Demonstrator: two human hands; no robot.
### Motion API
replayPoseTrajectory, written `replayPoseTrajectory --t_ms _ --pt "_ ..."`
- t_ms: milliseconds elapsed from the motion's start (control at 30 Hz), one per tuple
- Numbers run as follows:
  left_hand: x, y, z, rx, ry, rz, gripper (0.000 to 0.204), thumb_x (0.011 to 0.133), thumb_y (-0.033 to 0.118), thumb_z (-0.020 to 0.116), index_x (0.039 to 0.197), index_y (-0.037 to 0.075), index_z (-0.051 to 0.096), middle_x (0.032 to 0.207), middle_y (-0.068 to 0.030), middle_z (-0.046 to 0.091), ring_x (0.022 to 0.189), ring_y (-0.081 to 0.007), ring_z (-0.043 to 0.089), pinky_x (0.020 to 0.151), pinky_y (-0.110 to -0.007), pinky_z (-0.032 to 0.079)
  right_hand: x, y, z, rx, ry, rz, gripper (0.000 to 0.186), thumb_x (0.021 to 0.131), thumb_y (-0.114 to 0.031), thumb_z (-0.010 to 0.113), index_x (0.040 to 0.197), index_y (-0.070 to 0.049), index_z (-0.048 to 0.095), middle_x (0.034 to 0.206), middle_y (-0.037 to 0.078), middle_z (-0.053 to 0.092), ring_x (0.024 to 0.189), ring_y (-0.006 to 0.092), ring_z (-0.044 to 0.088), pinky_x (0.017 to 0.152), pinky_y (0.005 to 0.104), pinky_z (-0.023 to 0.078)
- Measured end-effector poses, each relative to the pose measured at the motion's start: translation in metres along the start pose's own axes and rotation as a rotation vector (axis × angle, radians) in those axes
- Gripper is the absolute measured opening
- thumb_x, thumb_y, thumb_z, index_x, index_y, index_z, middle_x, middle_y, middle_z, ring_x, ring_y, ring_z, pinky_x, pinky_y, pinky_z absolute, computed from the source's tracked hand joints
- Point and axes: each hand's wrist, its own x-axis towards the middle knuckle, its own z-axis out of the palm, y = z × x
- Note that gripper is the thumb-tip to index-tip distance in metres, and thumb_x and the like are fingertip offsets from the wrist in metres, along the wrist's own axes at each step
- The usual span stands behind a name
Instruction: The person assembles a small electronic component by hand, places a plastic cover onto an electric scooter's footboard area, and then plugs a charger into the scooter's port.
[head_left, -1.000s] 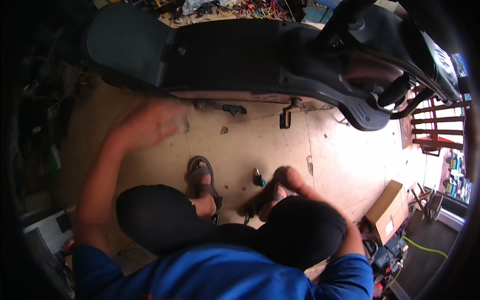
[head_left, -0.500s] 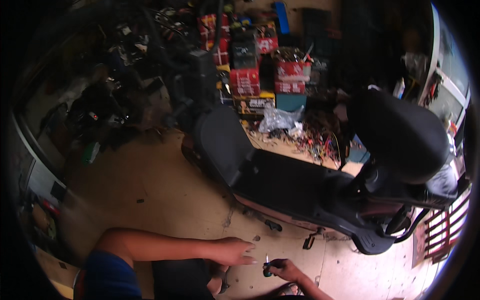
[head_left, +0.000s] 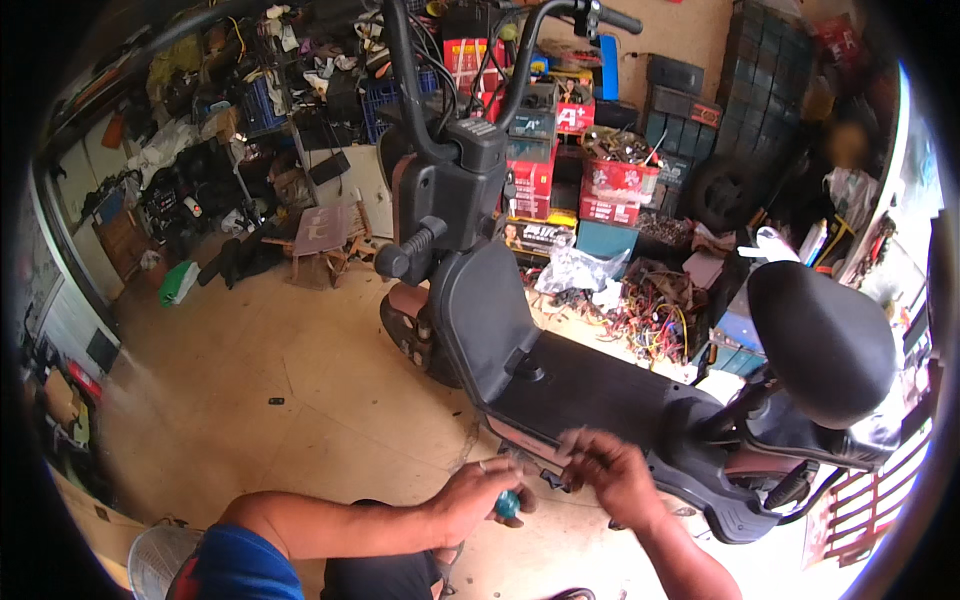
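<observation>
My left hand (head_left: pixel 474 506) is closed around a screwdriver (head_left: pixel 508 503); its rounded teal handle shows below my fingers, while the shaft cannot be made out. Beside it, to the right, my right hand (head_left: pixel 612 478) is raised with bent fingers, smeared by motion; whether they pinch anything is unclear. Just beyond both hands stands a black electric scooter (head_left: pixel 600 385), its handlebar (head_left: pixel 520 65) at the far side and its padded seat (head_left: pixel 825 345) on the right. The right fingers overlap the near edge of its footboard in the picture; contact cannot be told.
Red boxes (head_left: pixel 610 190) and dark batteries (head_left: pixel 765 75) are stacked beyond the scooter. Tangled wires (head_left: pixel 650 315) and a clear plastic bag (head_left: pixel 580 270) lie on the floor there. A low wooden stool (head_left: pixel 330 230) stands far left; a slatted rack (head_left: pixel 880 510) is at right.
The screwdriver has passed from my right hand to my left. My right hand has risen toward the scooter. The view has shifted, showing more of the handlebar.
</observation>
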Motion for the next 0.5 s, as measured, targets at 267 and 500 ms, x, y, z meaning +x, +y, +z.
replayPoseTrajectory --t_ms 267,500 --pt "0.047 -0.011 0.003 0.758 0.09 0.314 0.024 0.103 0.012 0.061 0.126 0.006 0.067 0.068 -0.0139 0.067 0.06 -0.0296 0.066 0.059 -0.041 0.055 0.166 -0.095 -0.003 -0.129 0.085 -0.231 0.04 0.11 -0.004 0.052 0.15 -0.001 0.048 0.122 0.015 0.072 0.086 0.0136 0.071 0.068 0.0268 0.059" --pt "0.089 -0.019 0.003 1.291 -0.15 0.364 0.038 0.1 0.013 0.059 0.136 0.003 0.061 0.084 -0.0217 0.073 0.074 -0.0399 0.071 0.069 -0.054 0.056 0.338 -0.112 -0.02 0.107 0.219 -0.413 0.016 0.107 -0.012 0.058 0.105 0.002 0.066 0.095 0.01 0.076 0.08 0.0125 0.064 0.072 0.0295 0.052"
